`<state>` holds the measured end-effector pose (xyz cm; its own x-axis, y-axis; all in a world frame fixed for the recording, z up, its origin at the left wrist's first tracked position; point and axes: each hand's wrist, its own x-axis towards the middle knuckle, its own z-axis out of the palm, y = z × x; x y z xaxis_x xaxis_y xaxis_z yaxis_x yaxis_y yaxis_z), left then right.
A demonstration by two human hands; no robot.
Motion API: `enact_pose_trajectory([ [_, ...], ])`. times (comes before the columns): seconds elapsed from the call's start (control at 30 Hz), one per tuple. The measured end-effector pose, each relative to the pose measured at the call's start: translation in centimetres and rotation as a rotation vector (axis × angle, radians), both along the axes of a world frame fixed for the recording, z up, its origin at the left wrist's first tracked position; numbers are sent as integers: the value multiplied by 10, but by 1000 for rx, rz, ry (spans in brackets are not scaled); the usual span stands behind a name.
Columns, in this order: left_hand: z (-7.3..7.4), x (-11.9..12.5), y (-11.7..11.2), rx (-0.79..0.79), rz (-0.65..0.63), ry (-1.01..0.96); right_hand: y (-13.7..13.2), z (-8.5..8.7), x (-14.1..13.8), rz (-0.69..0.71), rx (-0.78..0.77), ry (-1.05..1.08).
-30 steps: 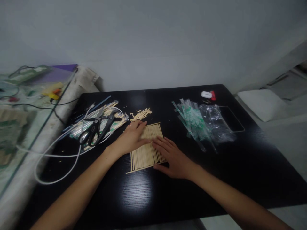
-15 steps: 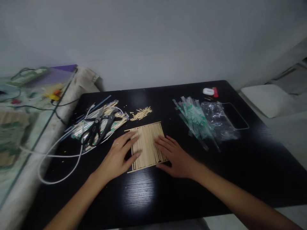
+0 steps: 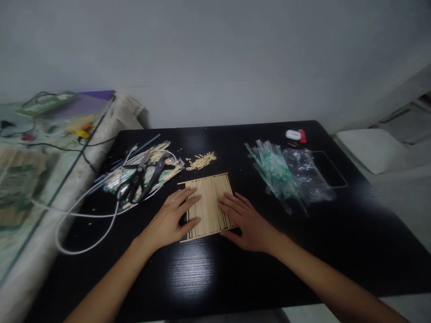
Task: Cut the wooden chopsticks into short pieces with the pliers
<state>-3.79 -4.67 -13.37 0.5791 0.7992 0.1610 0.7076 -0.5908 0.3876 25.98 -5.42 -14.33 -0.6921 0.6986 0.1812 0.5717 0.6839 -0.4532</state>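
A flat panel of thin wooden sticks [image 3: 209,204] lies on the black table [image 3: 256,278], the sticks side by side across two longer ones at the far and near ends. On its left edge rest the spread fingers of my left hand [image 3: 175,217], which wears a ring. My right hand [image 3: 247,222] lies over the panel's right edge, fingers stretched out and thumb by the near corner. Neither hand grips anything. Beyond the panel is a small heap of short cut stick pieces [image 3: 202,160].
To the left, scissors [image 3: 136,177] and black-handled pliers [image 3: 156,175] lie on wrapped sticks, with a white cable [image 3: 63,244] looping around. Green-printed clear wrappers [image 3: 274,168], a clear plastic bag [image 3: 308,172], a phone-like dark rectangle [image 3: 328,168] and a white case [image 3: 292,134] are on the right.
My left hand has shifted slightly to the right over the panel's left edge. The right hand stays nearly where it was. The whole view has tilted a little.
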Motion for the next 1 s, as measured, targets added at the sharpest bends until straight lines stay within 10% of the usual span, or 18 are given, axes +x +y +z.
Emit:
enact_pose_trajectory([
  [1.0, 21, -33, -7, -133, 44, 2, -3, -1, 2, -60, 0, -43],
])
